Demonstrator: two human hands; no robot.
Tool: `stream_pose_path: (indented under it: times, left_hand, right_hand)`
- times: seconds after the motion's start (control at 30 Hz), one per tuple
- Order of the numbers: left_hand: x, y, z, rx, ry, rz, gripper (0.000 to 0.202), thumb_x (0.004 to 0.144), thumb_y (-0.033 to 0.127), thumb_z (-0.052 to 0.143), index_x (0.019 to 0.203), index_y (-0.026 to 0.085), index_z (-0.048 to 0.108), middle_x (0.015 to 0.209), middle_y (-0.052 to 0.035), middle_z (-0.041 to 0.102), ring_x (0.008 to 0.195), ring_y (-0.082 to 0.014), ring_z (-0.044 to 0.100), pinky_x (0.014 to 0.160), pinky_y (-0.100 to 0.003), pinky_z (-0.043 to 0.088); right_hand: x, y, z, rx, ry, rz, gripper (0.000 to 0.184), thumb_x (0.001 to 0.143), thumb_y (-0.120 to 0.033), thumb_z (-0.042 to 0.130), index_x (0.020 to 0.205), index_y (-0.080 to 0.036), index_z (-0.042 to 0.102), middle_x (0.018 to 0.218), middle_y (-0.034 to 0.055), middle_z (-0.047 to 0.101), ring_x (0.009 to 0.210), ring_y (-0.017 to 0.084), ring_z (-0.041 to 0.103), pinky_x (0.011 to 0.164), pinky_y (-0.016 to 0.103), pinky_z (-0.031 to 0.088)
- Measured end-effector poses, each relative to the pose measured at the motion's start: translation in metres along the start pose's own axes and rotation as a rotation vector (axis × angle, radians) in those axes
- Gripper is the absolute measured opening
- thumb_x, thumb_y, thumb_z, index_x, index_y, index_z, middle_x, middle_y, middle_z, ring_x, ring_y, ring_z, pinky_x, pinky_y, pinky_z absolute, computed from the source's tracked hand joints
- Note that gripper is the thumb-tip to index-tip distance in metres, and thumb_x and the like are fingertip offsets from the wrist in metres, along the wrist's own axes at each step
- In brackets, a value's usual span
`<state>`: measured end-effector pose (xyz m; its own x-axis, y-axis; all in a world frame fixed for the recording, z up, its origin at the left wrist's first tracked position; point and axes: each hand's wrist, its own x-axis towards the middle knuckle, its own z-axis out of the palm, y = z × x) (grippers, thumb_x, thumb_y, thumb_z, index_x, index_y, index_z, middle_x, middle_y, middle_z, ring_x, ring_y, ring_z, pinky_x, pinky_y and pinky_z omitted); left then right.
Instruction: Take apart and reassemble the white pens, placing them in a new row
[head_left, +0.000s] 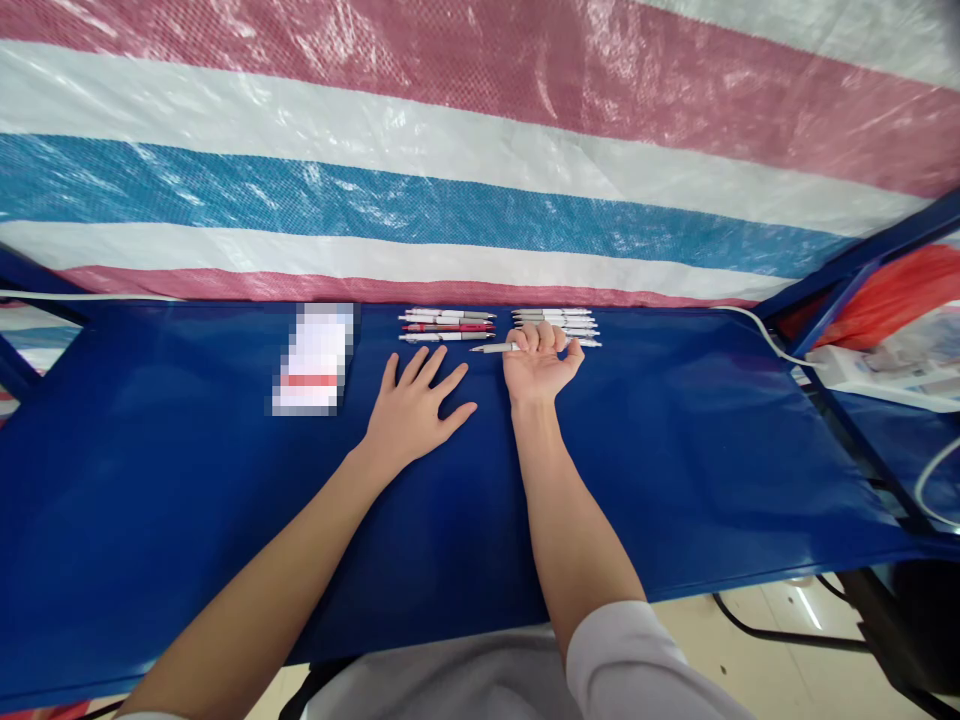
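My left hand [415, 408] lies palm down on the blue tabletop with its fingers spread, holding nothing. Just beyond its fingertips is a row of pens [448, 325], white and grey ones with a red one among them. My right hand [541, 362] is turned palm up, its fingers curled round a pen [491, 348] with a pale barrel. That pen's tip points left, toward the first group. Behind my right hand lies a second group of white and grey pens [553, 318], partly hidden by the fingers.
A blurred-out white item with a red band [311, 360] lies left of my left hand. Striped plastic sheeting [450, 150] hangs behind the blue table [712, 470]. At the right stand a red bag [900, 295], a white power strip [862, 370] and a cable [757, 325].
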<state>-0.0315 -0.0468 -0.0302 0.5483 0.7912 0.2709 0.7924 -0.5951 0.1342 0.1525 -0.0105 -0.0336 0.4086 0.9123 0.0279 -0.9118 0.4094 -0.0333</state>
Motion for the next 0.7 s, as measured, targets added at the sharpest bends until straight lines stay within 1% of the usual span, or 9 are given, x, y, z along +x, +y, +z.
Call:
stream_pose_path:
  times: [0.17,0.27,0.4,0.5,0.7]
  left_hand:
    - [0.0001,0.0003,0.0000,-0.029,0.013,-0.017,0.051,0.092,0.052,0.051,0.135,0.027,0.059,0.149,-0.0116,0.047,0.139,-0.0366,0.040,0.115,-0.062,0.022]
    - [-0.0001,-0.0001,0.0009,-0.049,0.023,-0.019,0.050,0.091,0.052,0.052,0.135,0.028,0.059,0.149,-0.0105,0.047,0.139,-0.0364,0.040,0.115,-0.061,0.022]
    - [0.0000,-0.0004,0.0013,-0.038,0.032,-0.010,0.050,0.091,0.052,0.052,0.135,0.027,0.059,0.150,-0.0111,0.047,0.139,-0.0364,0.040,0.115,-0.061,0.022]
    - [0.0004,0.0002,0.0003,-0.031,0.027,-0.008,0.051,0.092,0.051,0.051,0.135,0.025,0.060,0.149,-0.0127,0.047,0.138,-0.0374,0.041,0.114,-0.062,0.022]
    - [0.0006,0.0018,-0.0011,-0.012,0.045,0.003,0.050,0.091,0.051,0.052,0.134,0.025,0.060,0.147,-0.0117,0.050,0.136,-0.0382,0.044,0.113,-0.063,0.022]
  right_hand:
    - [0.0005,0.0000,-0.0016,-0.053,-0.032,-0.019,0.035,0.084,-0.037,0.043,0.061,-0.022,0.022,0.056,-0.0065,0.020,0.050,0.011,0.022,0.048,0.025,0.034]
    - [-0.0002,0.0005,-0.0007,-0.077,-0.026,-0.019,0.035,0.085,-0.037,0.042,0.061,-0.022,0.022,0.056,-0.0066,0.020,0.050,0.011,0.023,0.048,0.025,0.034]
    - [-0.0012,0.0012,0.0018,-0.087,0.003,-0.007,0.034,0.089,-0.043,0.039,0.063,-0.023,0.027,0.058,-0.0072,0.022,0.050,0.011,0.025,0.048,0.026,0.034]
    - [-0.0017,0.0019,0.0034,-0.058,-0.011,0.010,0.036,0.091,-0.046,0.037,0.065,-0.023,0.030,0.058,-0.0074,0.024,0.050,0.011,0.025,0.049,0.026,0.034]
    - [-0.0028,0.0024,0.0049,-0.107,-0.013,-0.002,0.043,0.093,-0.054,0.037,0.064,-0.024,0.029,0.057,-0.0075,0.023,0.050,0.012,0.023,0.047,0.027,0.032]
